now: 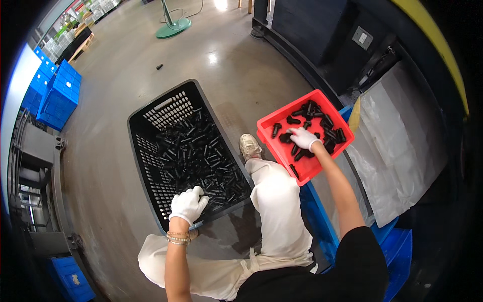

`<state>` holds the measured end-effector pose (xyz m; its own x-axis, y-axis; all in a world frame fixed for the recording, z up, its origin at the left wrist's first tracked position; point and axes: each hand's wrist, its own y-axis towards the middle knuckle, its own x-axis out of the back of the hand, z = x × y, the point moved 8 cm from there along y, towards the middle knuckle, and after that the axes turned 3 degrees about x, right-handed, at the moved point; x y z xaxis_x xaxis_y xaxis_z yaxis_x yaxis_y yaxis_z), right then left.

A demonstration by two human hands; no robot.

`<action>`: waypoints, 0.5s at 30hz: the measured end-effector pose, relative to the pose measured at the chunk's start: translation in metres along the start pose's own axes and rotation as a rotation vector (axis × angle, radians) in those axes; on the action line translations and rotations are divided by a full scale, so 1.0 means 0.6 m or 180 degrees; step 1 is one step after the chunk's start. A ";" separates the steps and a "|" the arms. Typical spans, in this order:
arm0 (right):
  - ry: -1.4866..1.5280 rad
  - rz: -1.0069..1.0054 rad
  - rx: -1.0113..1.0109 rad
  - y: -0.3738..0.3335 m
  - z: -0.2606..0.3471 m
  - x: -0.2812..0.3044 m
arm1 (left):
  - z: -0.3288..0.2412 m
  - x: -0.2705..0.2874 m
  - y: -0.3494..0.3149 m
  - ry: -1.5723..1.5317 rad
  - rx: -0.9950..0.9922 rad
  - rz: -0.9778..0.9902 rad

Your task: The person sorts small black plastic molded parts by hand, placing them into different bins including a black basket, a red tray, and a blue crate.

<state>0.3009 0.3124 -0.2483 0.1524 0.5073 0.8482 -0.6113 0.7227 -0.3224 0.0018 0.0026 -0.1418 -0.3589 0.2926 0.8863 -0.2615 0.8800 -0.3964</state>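
Note:
A white-gloved left hand (187, 205), mine, is at the near end of a black slatted plastic crate (135, 132). Its fingers curl downward, and whatever they may hold is hidden beneath them. The crate carries a deep heap of short black cylindrical parts (193, 151). To the right, my right hand (304, 138), also gloved in white, reaches into a shallow red tray (276, 151). Its fingers are drawn together on a black cylindrical part (285, 137) inside the tray. Several similar black parts (329, 132) lie loosely around that hand.
Under the red tray is a blue crate (318, 214), beside grey plastic sheeting (390, 146). A dark machine cabinet (314, 38) stands beyond. One loose black part (159, 66) lies on the floor. Blue crates (61, 95) are stacked at left; a green round stand base (173, 28) is at the far side.

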 end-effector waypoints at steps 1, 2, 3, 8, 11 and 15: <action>0.0269 0.0146 0.0068 -0.011 0.018 -0.010 | -0.006 0.003 0.001 0.0038 -0.0077 -0.0102; 0.0549 0.0303 0.0333 -0.024 0.045 -0.017 | -0.008 0.006 0.003 0.0153 -0.0061 -0.0185; 0.0728 0.0200 0.0472 -0.038 0.063 -0.009 | -0.011 0.007 0.004 0.0154 -0.0087 -0.0195; -0.0217 -0.1131 -0.0079 -0.104 0.074 0.089 | -0.025 0.015 0.001 0.0040 -0.0229 -0.0252; -0.0290 -0.0200 -0.0111 -0.122 0.083 0.033 | -0.028 0.019 -0.002 0.0059 -0.0189 -0.0266; -0.0422 0.0529 -0.0572 -0.132 0.073 -0.035 | -0.034 0.019 -0.002 -0.0013 -0.0184 -0.0187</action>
<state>0.3119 0.2239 -0.2223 -0.0485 0.5686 0.8212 -0.4700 0.7124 -0.5211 0.0161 0.0124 -0.1263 -0.3482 0.2384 0.9066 -0.2302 0.9158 -0.3292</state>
